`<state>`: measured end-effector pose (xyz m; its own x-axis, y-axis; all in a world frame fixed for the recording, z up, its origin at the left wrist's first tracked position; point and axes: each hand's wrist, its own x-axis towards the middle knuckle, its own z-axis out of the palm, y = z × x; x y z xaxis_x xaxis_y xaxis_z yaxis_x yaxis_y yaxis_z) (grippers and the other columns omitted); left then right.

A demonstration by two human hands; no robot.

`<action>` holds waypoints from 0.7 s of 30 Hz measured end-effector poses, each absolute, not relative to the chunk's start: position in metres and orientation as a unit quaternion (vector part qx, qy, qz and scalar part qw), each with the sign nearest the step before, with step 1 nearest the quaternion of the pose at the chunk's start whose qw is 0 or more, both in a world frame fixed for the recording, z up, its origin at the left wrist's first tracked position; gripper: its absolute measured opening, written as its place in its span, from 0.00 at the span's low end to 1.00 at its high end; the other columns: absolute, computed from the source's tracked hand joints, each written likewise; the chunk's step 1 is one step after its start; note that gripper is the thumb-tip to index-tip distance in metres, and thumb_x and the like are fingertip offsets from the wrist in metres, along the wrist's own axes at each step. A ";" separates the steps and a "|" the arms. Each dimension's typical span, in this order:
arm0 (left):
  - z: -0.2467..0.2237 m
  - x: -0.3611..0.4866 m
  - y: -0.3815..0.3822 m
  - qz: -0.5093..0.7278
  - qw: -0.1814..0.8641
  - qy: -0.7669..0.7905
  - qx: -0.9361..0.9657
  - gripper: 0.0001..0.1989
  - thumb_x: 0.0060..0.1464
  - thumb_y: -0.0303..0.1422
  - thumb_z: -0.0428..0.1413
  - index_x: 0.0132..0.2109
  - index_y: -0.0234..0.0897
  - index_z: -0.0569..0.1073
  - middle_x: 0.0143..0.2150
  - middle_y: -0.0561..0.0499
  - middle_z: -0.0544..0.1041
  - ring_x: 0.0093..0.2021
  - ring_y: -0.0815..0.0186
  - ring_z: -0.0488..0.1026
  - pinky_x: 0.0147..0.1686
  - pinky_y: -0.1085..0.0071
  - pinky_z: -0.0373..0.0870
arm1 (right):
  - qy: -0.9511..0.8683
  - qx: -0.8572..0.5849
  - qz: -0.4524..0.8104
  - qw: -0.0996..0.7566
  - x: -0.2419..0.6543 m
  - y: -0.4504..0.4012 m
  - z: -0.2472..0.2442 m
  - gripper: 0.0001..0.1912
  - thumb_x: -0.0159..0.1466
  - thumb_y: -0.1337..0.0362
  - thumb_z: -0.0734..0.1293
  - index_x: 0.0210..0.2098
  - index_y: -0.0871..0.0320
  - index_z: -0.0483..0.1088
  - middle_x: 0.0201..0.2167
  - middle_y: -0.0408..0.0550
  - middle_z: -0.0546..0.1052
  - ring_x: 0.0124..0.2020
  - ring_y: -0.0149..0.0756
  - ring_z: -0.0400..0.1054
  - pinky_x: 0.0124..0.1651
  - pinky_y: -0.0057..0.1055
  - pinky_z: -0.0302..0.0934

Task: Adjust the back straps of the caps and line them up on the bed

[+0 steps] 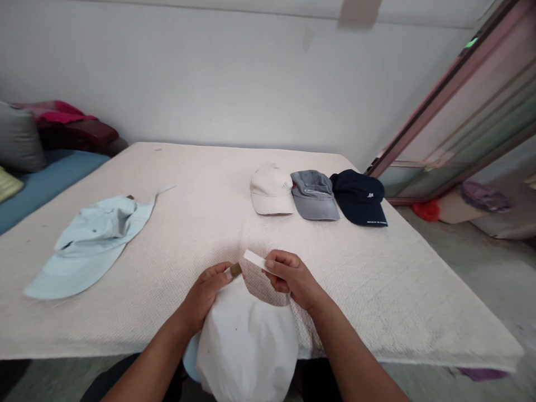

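Note:
A white cap (249,346) hangs at the front edge of the table, its back opening facing away from me and a bit of light blue brim showing at lower left. My left hand (205,293) pinches one side of the opening, at the brass-coloured buckle (235,269). Between thumb and fingers, my right hand (293,277) grips the cap's white strap (254,259), whose free end points at the buckle. A small gap separates strap and buckle. To the left lies a crumpled light blue cap (94,237) with its strap loose.
A beige cap (271,190), a grey cap (314,194) and a navy cap (359,195) sit in a row on the cloth-covered table (201,190). A wall stands behind. Cushions (19,137) are at far left, a sliding door (452,111) at right.

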<state>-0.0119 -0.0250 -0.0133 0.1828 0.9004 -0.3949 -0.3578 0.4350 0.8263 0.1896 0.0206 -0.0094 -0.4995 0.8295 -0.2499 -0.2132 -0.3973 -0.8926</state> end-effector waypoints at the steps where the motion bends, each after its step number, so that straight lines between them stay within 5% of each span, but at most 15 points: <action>1: -0.014 -0.012 -0.025 0.445 0.709 0.463 0.290 0.11 0.47 0.35 0.60 0.38 0.35 0.76 0.31 0.48 0.78 0.29 0.64 0.72 0.31 0.71 0.65 | -0.427 -0.362 0.754 0.344 0.190 0.021 -0.009 0.14 0.55 0.57 0.69 0.24 0.60 0.64 0.18 0.37 0.61 0.16 0.20 0.46 0.19 0.23 0.36; 21: -0.013 -0.007 -0.025 0.443 0.744 0.424 0.267 0.08 0.47 0.36 0.61 0.29 0.35 0.74 0.25 0.52 0.73 0.23 0.70 0.66 0.26 0.74 0.60 | -0.481 -0.323 0.759 0.296 0.189 0.018 -0.012 0.12 0.57 0.59 0.68 0.23 0.60 0.66 0.17 0.37 0.60 0.17 0.21 0.47 0.19 0.23 0.37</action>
<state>-0.0067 -0.0253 -0.0130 0.2484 0.8848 -0.3942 -0.4322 0.4654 0.7724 0.1891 0.0182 -0.0121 -0.6158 0.7607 -0.2055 -0.1390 -0.3616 -0.9219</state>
